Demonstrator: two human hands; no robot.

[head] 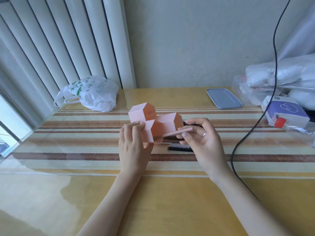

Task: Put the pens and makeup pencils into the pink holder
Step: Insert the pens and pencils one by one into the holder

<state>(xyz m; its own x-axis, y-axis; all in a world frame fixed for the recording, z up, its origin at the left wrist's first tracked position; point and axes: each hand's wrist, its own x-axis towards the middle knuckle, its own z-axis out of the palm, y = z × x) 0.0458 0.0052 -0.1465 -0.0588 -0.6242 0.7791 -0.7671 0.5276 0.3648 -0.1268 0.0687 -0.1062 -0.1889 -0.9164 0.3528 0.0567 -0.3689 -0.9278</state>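
The pink holder has three angular compartments and stands mid-table on the striped cloth. My left hand grips its nearest compartment from the left side. A pink makeup pencil is pinched in my right hand, lying nearly level with its left end at the holder's front compartment. Several dark pens and pencils lie on the table just right of the holder, partly hidden under my right hand.
A white plastic bag sits at the back left. At the back right lie a grey-blue lid, a purple box and bagged items. A black cable hangs down and crosses the table's right side.
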